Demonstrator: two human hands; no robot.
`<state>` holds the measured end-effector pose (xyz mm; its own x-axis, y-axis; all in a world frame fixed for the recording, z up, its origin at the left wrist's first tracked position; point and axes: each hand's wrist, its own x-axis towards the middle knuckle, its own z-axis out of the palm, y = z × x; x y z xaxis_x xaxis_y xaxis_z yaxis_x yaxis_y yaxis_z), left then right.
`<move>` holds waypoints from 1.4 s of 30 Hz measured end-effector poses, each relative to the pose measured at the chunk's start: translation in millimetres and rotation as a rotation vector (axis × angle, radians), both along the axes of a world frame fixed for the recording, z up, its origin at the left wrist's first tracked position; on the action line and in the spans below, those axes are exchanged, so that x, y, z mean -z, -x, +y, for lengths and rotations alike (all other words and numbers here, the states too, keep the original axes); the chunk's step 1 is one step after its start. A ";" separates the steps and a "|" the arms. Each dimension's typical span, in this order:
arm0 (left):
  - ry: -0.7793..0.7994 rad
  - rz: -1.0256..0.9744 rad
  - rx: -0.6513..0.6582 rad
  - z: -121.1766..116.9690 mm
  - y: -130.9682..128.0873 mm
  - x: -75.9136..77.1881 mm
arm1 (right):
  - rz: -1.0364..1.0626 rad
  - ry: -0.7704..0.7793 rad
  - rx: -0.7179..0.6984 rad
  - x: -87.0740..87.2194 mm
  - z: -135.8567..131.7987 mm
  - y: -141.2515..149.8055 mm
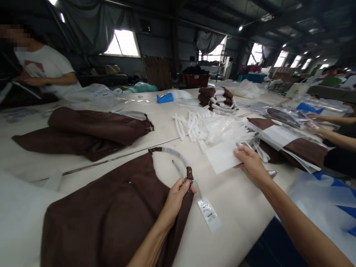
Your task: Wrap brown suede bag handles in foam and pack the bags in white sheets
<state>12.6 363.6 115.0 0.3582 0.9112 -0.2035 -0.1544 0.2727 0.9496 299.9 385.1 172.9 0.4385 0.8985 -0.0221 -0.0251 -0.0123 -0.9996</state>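
A dark brown handbag [119, 200] lies flat in front of me, its curved handle [176, 155] covered in pale wrapping. My left hand [178, 198] is closed on the bag's top corner, at the metal ring where the handle joins. From that corner hangs a white tag [208, 213] in a clear sleeve, resting on the table. My right hand [251, 163] pinches a white sheet [223, 157] by its right edge, holding it beside the bag. Just beyond the sheet are white foam-like strips [191, 124] and a heap of clear plastic [226, 128].
More brown bags [97, 128] lie at the left, with a stack of them [215, 98] farther back. At the right, a co-worker's hands [317, 126] are at plastic-wrapped bags. A blue tape dispenser [165, 98] stands on the table [236, 207]. Another person [47, 70] stands far left.
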 end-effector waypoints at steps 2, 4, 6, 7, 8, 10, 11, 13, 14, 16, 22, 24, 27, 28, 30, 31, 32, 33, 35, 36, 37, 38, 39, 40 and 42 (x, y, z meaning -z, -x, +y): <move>0.010 -0.029 -0.033 -1.8 -0.7 -1.6 | 0.058 0.032 -0.014 13.8 -1.9 14.7; 0.030 -0.065 -0.054 -2.8 -1.8 -1.2 | 0.127 0.053 0.005 31.2 -5.2 30.1; 0.040 -0.103 -0.052 -3.1 -2.8 0.6 | 0.203 0.071 0.036 49.1 -9.5 46.2; 0.043 -0.119 -0.047 -3.1 -3.2 1.7 | 0.230 0.079 0.040 57.0 -11.8 54.6; 0.044 -0.133 -0.041 -3.2 -3.5 2.7 | 0.247 0.087 0.028 63.7 -14.1 63.2; 0.039 -0.147 -0.038 -3.6 -4.1 3.5 | 0.271 0.100 -0.015 72.5 -18.5 80.2; 0.036 -0.143 -0.041 -3.9 -4.4 3.3 | 0.290 0.106 -0.048 74.5 -20.4 88.1; 0.032 -0.121 -0.053 -4.6 -5.0 1.9 | 0.355 0.121 -0.172 74.8 -22.5 101.5; 0.033 -0.105 -0.060 -4.9 -5.5 1.2 | 0.400 0.128 -0.261 73.9 -22.6 106.7; 0.034 -0.078 -0.064 -5.2 -6.6 0.6 | 0.488 0.131 -0.420 72.6 -20.3 114.4; 0.028 -0.018 -0.088 -3.8 -9.5 5.6 | 0.527 0.176 -0.403 82.7 -7.2 124.1; 0.031 0.002 -0.096 -3.6 -9.4 5.8 | 0.519 0.221 -0.446 85.5 -5.6 122.1; 0.039 0.046 -0.090 -3.8 -8.7 4.0 | 0.492 0.262 -0.468 83.4 -5.0 115.1; 0.041 0.056 -0.090 -3.7 -8.6 3.3 | 0.484 0.270 -0.475 81.4 -4.8 112.8; 0.038 0.067 -0.092 -3.0 -8.7 2.6 | 0.491 0.274 -0.530 76.5 -3.5 110.3; 0.034 0.071 -0.090 -2.4 -8.8 2.5 | 0.507 0.266 -0.566 74.0 -2.5 110.4; 0.028 0.075 -0.088 -1.8 -9.0 2.5 | 0.528 0.254 -0.598 72.0 -1.4 111.1; 0.023 0.079 -0.087 -1.2 -9.1 2.6 | 0.552 0.238 -0.623 70.4 0.0 112.5; 0.018 0.082 -0.094 -0.5 -9.1 2.6 | 0.598 0.210 -0.657 68.9 2.6 115.6; 0.017 0.078 -0.103 -0.3 -8.9 2.7 | 0.617 0.203 -0.665 69.1 3.9 116.9; 0.018 0.074 -0.112 -0.2 -8.6 2.9 | 0.635 0.198 -0.674 69.6 4.9 117.7; 0.016 0.079 -0.120 0.0 -8.3 3.4 | 0.652 0.196 -0.680 70.4 5.8 117.9; 0.008 0.093 -0.126 0.2 -8.1 4.4 | 0.668 0.197 -0.682 71.2 6.6 117.5; -0.004 0.116 -0.134 0.7 -7.9 5.9 | 0.681 0.199 -0.683 71.9 7.2 116.8; -0.047 0.176 -0.174 2.1 -7.7 10.3 | 0.695 0.197 -0.689 72.9 8.1 115.1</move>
